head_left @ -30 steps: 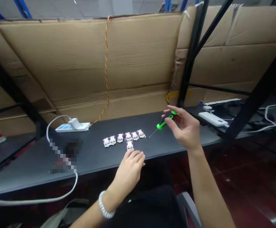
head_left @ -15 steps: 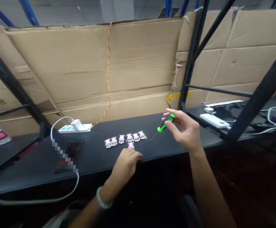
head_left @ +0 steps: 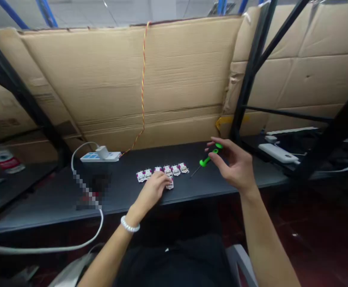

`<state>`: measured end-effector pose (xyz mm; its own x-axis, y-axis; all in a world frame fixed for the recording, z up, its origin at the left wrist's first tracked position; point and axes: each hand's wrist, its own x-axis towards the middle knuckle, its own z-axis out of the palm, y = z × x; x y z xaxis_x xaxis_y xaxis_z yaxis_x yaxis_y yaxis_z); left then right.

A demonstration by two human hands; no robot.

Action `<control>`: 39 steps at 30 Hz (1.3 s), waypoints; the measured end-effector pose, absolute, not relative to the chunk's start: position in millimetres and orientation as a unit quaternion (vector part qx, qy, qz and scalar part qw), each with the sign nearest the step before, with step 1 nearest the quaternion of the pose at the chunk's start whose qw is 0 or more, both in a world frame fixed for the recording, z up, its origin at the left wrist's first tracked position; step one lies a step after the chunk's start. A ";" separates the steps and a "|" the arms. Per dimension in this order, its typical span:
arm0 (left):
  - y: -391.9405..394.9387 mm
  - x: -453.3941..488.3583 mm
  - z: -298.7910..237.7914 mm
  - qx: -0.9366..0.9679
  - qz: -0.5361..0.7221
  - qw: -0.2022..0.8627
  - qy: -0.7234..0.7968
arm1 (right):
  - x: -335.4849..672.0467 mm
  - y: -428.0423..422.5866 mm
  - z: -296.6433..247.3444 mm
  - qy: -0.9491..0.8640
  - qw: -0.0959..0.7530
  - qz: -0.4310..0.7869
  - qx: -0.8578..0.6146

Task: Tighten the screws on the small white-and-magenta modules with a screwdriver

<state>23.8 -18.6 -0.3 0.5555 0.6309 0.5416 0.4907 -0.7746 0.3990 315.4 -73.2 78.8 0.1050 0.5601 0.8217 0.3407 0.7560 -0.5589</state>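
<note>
My right hand (head_left: 238, 163) holds a green and black screwdriver (head_left: 205, 162) by its handle, between thumb and fingers. Its thin shaft slants down to the left, with the tip close to the black tabletop. My left hand (head_left: 154, 187), wearing a white coiled band at the wrist, has curled fingers closed at a small white and purple part (head_left: 170, 185), which they partly cover. Just behind that hand runs a row of several similar small parts (head_left: 175, 170). The fingers hide some of one part in the row.
A white power strip (head_left: 111, 156) with a plugged-in adapter lies at the back left, its white cable (head_left: 101, 223) hanging over the front edge. A cardboard wall (head_left: 102, 79) stands behind. Black metal posts (head_left: 245, 91) flank the table. A pixelated dark item (head_left: 97, 187) lies left.
My left hand has moved from the table edge up to the single part in front of the row. My right hand keeps the screwdriver in nearly the same pose. The camera view has shifted a little.
</note>
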 end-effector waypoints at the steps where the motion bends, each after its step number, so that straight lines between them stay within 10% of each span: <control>1: -17.9 25.0 -1.9 0.879 0.345 0.099 0.315 | 314.5 -73.5 79.1 -0.666 0.660 0.082 -0.337; 20: -14.0 31.7 -16.3 0.889 0.341 0.043 0.302 | 304.6 -71.7 76.9 -0.683 0.644 0.085 -0.334; 39: -16.6 31.0 -9.7 0.847 0.347 0.219 0.339 | 268.8 -56.6 60.3 -0.657 0.669 0.155 -0.312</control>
